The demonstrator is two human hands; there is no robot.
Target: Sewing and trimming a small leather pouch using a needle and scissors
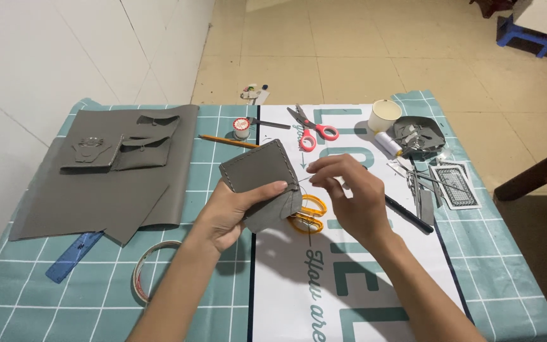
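At the left lie a large grey leather sheet (106, 180) and a blue ruler (74, 256). The left hand (230, 212) is closed on a small folded grey leather piece (262, 180), thumb across its lower front, the piece standing above the palm. Just right, the right hand (349, 196) pinches a thin thread (303, 180) at the piece's edge, above yellow scissors (308, 215).

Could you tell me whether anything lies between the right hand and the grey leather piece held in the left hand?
Nothing visible does: the right hand pinches at the edge of the grey leather piece gripped by the left hand.
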